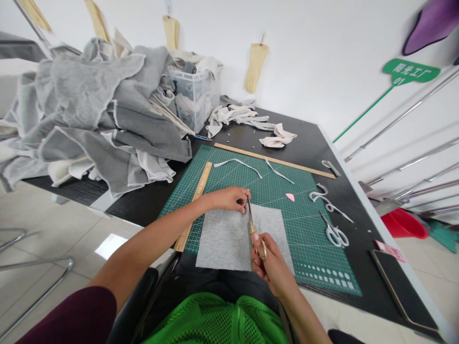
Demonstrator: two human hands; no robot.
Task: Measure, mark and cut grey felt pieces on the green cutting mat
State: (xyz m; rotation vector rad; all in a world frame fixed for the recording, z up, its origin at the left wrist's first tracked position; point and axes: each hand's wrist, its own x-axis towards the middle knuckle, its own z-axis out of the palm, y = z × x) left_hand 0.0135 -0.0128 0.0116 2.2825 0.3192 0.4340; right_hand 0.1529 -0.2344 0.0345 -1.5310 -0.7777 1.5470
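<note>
A square of grey felt [222, 239] lies on a green cutting mat [304, 224] at the table's near edge. My right hand [269, 265] grips gold-handled scissors [253, 229] whose blades run up the middle of the felt. My left hand [229, 198] rests at the felt's far edge, fingers pinching the cloth right by the blade tips.
A wooden ruler [193, 203] lies along the mat's left side, a long one [276, 161] along its far edge. White scissors [335, 233], cloth strips [238, 162], a pink chalk piece [289, 196] and a phone [401, 286] lie nearby. Grey fabric [100, 110] piles up beside a plastic bin [193, 98].
</note>
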